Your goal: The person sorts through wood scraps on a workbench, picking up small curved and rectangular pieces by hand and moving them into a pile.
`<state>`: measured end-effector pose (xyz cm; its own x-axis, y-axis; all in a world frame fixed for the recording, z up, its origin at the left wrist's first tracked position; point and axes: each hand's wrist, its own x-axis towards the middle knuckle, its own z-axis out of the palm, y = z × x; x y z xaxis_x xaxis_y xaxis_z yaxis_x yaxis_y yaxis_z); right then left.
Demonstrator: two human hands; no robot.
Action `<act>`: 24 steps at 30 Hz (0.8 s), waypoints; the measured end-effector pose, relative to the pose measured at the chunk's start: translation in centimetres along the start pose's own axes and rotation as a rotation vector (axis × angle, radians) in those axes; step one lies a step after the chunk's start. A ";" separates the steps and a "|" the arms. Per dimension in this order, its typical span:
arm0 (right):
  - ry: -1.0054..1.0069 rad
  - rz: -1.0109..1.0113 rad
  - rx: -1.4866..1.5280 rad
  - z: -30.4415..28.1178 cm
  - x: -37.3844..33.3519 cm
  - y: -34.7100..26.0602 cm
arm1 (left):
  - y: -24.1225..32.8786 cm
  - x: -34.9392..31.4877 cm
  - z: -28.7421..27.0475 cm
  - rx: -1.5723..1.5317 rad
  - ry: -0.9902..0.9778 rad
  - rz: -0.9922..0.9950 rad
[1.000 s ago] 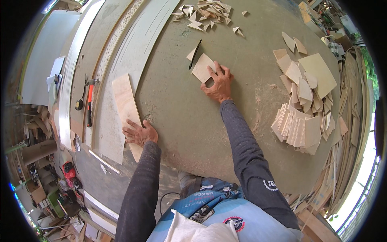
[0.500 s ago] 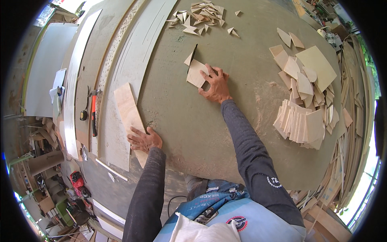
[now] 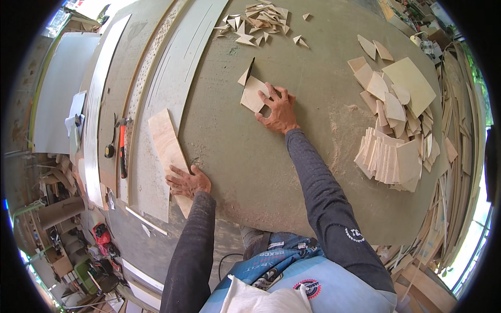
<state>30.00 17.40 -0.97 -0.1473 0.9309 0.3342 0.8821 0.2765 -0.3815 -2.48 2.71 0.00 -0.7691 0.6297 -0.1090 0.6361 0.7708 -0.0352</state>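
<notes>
A small, pale plywood piece (image 3: 252, 96) lies on the greenish-brown worktop, its far corner against a thin dark blade (image 3: 250, 70) that rises from the surface. On the blade's left is a small triangular wood bit (image 3: 242, 78). My right hand (image 3: 280, 108) grips the piece by its near right side, thumb and fingers bent around its edge, to the right of the blade. My left hand (image 3: 189, 180) lies spread and flat on a longer plywood strip (image 3: 166, 136), which slants across the edge of a grey board.
Triangular offcuts (image 3: 263, 21) are heaped at the far edge. A pile of cut plywood pieces (image 3: 394, 107) and a fanned stack (image 3: 389, 156) lie at the right. An orange-handled hammer (image 3: 122, 148) and a tape measure (image 3: 109, 151) rest at the left. Sawdust (image 3: 336, 138) streaks the worktop.
</notes>
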 end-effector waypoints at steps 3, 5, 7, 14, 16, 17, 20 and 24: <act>-0.005 0.004 -0.001 0.0 0.1 -0.3 | -0.3 0.0 0.2 0.017 0.032 0.000; -0.013 0.004 -0.004 -0.1 0.0 -0.2 | -0.2 0.0 0.3 0.024 0.042 0.007; -0.019 -0.001 -0.002 -0.3 0.0 -0.2 | -0.2 0.0 0.4 0.030 0.038 0.006; 0.001 0.006 0.006 -0.6 0.0 -0.4 | -0.1 -0.1 0.2 0.034 0.035 0.005; 0.006 0.009 0.000 -0.6 0.1 -0.5 | -0.2 0.0 0.3 0.030 0.042 0.006; 0.007 0.008 -0.009 -0.6 0.1 -0.5 | -0.2 0.0 0.4 0.023 0.046 0.009; -0.009 0.020 -0.002 -0.7 0.1 -0.6 | -0.2 -0.1 0.3 0.007 0.040 0.009; -0.049 0.013 0.006 -1.1 -0.3 -0.7 | 0.3 -0.3 -0.6 0.001 0.000 -0.006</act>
<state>29.92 16.68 0.19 -0.1577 0.9451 0.2863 0.8814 0.2654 -0.3908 -2.06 2.78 0.64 -0.7728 0.6252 -0.1091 0.6316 0.7744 -0.0364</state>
